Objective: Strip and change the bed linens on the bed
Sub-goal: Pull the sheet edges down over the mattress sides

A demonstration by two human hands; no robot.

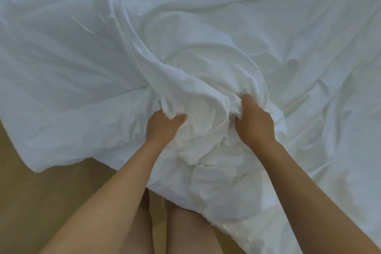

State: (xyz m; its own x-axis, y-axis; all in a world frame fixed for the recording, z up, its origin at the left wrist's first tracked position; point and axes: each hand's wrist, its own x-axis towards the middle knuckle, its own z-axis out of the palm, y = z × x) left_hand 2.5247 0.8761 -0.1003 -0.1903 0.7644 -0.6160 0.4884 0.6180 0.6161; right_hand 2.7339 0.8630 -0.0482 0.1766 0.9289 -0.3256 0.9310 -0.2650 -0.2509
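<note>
White bed linen [206,51] covers nearly the whole view, rumpled into folds and bunched into a mound at the near edge of the bed. My left hand [162,128] grips a fold of the bunched linen, thumb on top and fingers buried in the cloth. My right hand [254,121] grips another fold about a hand's width to the right, its fingertips tucked into the fabric. A long raised ridge of cloth runs from the upper left down to my left hand. The mattress underneath is hidden.
Tan wooden floor [41,192] shows at the lower left, beside the hanging edge of the linen [35,163]. My bare legs [181,231] stand against the bed's near edge, between my forearms.
</note>
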